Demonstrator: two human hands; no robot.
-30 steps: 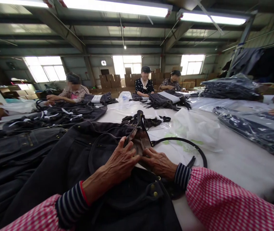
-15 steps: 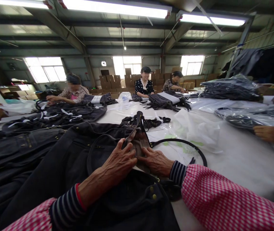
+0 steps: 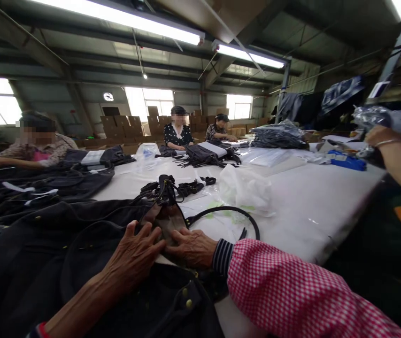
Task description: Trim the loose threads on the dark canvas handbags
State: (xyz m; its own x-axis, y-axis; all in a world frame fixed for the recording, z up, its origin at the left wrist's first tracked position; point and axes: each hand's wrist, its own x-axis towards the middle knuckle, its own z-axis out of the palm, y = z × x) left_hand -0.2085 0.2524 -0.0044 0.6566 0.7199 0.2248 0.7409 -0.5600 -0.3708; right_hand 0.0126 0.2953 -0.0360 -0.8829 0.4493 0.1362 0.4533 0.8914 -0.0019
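Your left hand (image 3: 133, 251) and right hand (image 3: 193, 249) work close together at the open mouth of a dark bag (image 3: 172, 300), fingers bent against its brown lining (image 3: 167, 218); whether either hand pinches the cloth cannot be told. The bag lies directly before you on the white table (image 3: 302, 202), a black handle (image 3: 255, 220) looping out to its right. Just beyond lie black straps (image 3: 189, 190), a crumpled plastic sheet (image 3: 246, 190) near them. More dark bags (image 3: 80, 188) are heaped to your left. Across the table, a co-worker in a dotted top (image 3: 177, 136) is behind a pile (image 3: 204, 158) bearing a white strip. At far right, a co-worker's hand (image 3: 383, 136) is raised at clear plastic (image 3: 373, 115), near a blue packet (image 3: 348, 160).
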